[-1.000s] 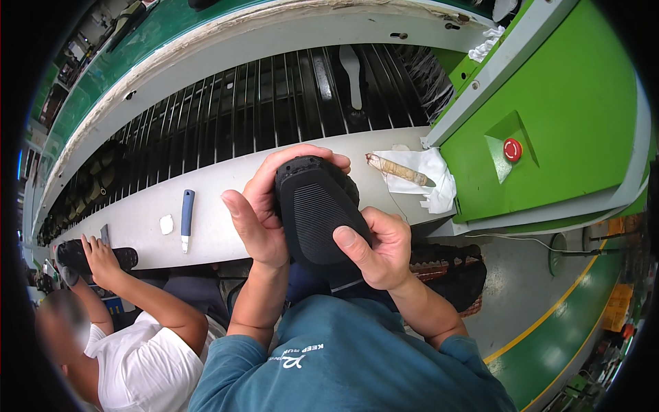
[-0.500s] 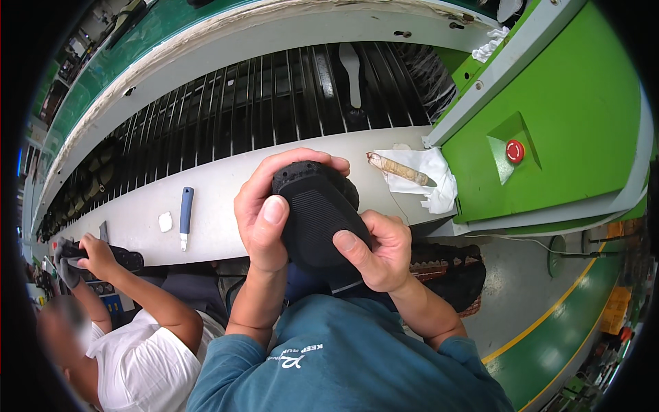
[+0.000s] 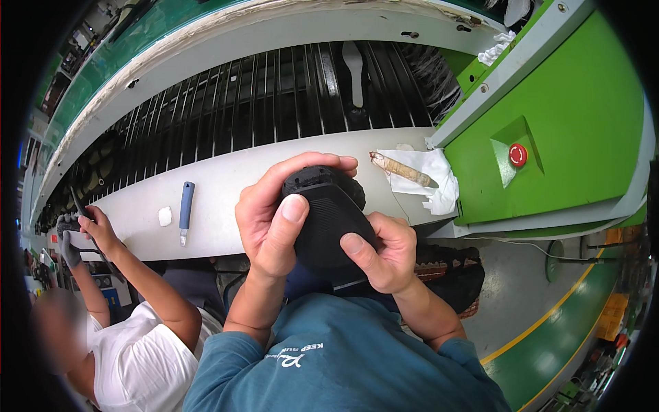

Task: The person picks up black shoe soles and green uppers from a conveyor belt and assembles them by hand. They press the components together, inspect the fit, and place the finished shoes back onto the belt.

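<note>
Your left hand (image 3: 271,226) now has its thumb pressed down on the black ribbed shoe sole (image 3: 324,233), whereas a second ago that thumb stood lifted clear of it. Your right hand (image 3: 389,254) grips the near right side, thumb laid over the face, much as before, so both hands grasp the piece between them, raised in front of your teal shirt (image 3: 364,367) at the bench's near edge. The sole sits at a slightly different tilt, and its ribs show less plainly than they did. At your left, the co-worker in a white T-shirt (image 3: 147,357) has changed pose too: the bare hand (image 3: 101,232), which lay over a black sole on the bench a second ago, is now up on a long dark piece seen nearly edge-on. Your smooth pale bench (image 3: 226,165) carries a blue-handled tool with a short pale tip (image 3: 186,209), with a small white lump (image 3: 165,216) just beside it; on your right, a tan wrapped tool with a dark tip (image 3: 401,169) lies on a crumpled white cloth (image 3: 443,182). Beyond the bench runs a row of dark metal bars (image 3: 268,96), with a grey insole-shaped piece (image 3: 354,72) on them. A bright green machine panel (image 3: 576,130) with a round red button (image 3: 517,155) stands to your right, above a grey-and-green floor (image 3: 515,299) marked with yellow lines.
</note>
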Motion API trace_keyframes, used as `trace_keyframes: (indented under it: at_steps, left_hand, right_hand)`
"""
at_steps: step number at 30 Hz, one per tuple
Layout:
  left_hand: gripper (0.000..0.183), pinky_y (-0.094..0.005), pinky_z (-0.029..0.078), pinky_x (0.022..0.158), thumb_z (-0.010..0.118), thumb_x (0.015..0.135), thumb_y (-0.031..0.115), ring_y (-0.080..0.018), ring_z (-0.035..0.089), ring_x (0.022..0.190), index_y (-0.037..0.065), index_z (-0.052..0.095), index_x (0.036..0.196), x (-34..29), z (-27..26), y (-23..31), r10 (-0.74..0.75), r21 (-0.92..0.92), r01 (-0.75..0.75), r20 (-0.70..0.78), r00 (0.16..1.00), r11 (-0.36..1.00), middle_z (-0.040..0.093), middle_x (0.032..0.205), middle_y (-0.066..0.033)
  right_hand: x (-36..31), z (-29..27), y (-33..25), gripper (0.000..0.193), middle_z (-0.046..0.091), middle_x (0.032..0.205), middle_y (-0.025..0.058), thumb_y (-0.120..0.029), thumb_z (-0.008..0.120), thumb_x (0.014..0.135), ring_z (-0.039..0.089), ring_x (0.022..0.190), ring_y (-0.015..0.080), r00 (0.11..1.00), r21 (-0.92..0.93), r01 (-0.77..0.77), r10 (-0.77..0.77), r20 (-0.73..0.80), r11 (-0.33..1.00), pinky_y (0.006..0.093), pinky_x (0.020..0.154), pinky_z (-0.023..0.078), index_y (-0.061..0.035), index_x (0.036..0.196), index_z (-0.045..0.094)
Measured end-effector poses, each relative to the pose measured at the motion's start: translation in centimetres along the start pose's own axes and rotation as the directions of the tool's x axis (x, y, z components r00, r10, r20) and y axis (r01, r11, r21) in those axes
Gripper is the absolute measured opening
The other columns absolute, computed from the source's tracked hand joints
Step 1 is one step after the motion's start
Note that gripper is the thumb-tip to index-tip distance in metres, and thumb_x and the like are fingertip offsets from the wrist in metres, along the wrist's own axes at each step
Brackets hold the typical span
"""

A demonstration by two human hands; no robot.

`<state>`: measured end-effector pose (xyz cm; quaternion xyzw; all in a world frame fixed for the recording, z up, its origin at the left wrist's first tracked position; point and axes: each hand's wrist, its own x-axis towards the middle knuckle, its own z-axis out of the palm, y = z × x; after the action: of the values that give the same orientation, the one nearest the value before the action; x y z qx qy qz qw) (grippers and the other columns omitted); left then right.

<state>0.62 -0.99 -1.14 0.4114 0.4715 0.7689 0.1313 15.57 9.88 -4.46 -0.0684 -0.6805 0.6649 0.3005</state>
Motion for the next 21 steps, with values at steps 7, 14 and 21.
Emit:
trace_keyframes:
  at_steps: [7, 14, 21]
  left_hand:
    - [0.053, -0.0412, 0.063, 0.097, 0.063, 0.105, 0.035, -0.0326, 0.081, 0.105, -0.012, 0.072, 0.128, -0.8, 0.9, 0.5, 0.081, 0.143, -0.087, 0.044, 0.996, 0.986, 0.080, 0.119, -0.0282]
    - [0.049, -0.0437, 0.063, 0.098, 0.070, 0.099, 0.028, -0.0344, 0.081, 0.104, -0.013, 0.072, 0.125, -1.9, 1.5, 0.9, 0.116, 0.159, -0.124, 0.059, 0.992, 0.979, 0.081, 0.111, -0.0279]
    - [0.044, -0.0452, 0.063, 0.098, 0.074, 0.092, 0.023, -0.0369, 0.081, 0.103, -0.014, 0.074, 0.117, -2.2, 1.5, 1.8, 0.101, 0.202, -0.122, 0.108, 0.989, 0.972, 0.080, 0.107, -0.0283]
  right_hand:
    - [2.0, -1.0, -4.2, 0.042, 0.062, 0.063, 0.0007, -0.031, 0.074, 0.110, 0.053, 0.059, 0.0063, 0.998, -0.151, -0.036, 0.043, 0.046, 0.988, 0.0277, 0.055, 0.041, -0.0012, 0.080, 0.068]
    - [2.0, -1.1, -6.5, 0.046, 0.058, 0.058, 0.0045, -0.031, 0.078, 0.107, 0.052, 0.053, 0.0102, 0.997, -0.236, -0.004, 0.022, 0.074, 0.972, 0.0312, 0.051, 0.039, -0.0014, 0.074, 0.066]
    - [1.1, -1.5, -6.1, 0.040, 0.063, 0.061, 0.0149, -0.028, 0.082, 0.104, 0.060, 0.050, 0.0184, 0.993, -0.223, 0.030, -0.004, 0.116, 0.974, 0.0334, 0.050, 0.045, 0.0027, 0.080, 0.075]
